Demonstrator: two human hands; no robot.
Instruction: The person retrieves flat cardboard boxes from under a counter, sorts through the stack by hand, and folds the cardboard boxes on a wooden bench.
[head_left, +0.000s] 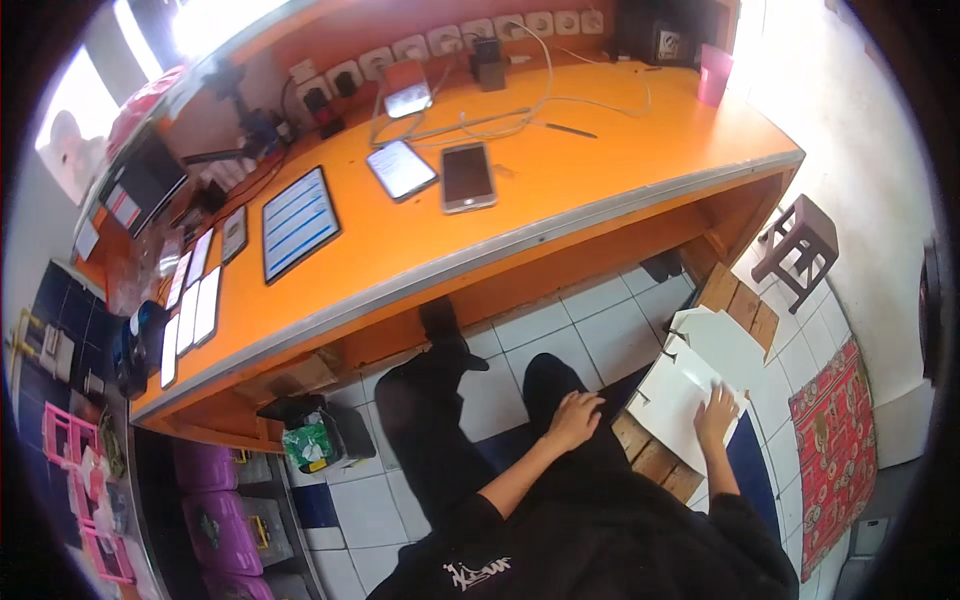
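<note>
My left hand (576, 420) rests on my dark-clothed knee, fingers a little bent, holding nothing. Flat on the white pages of an open ring binder (679, 394) lies my right hand (716, 412), its fingers slightly spread. Under the binder is a low wooden bench (739, 304), and more white sheets or a cover lie beyond the pages. In front of me on the orange workbench (547, 184) are a dark-screened smartphone (468, 176), a lit smartphone (402, 170) and a lit tablet (301, 223). Several lit phones (199, 307) lie side by side near the left end.
Power sockets (411, 46) line the back wall, with loose white cables and a thin tool (571, 130) before them. A pink cup (715, 75) stands at the right corner. A brown plastic stool (802, 244), a red patterned mat (834, 457) and a waste bin (349, 435) are on the floor.
</note>
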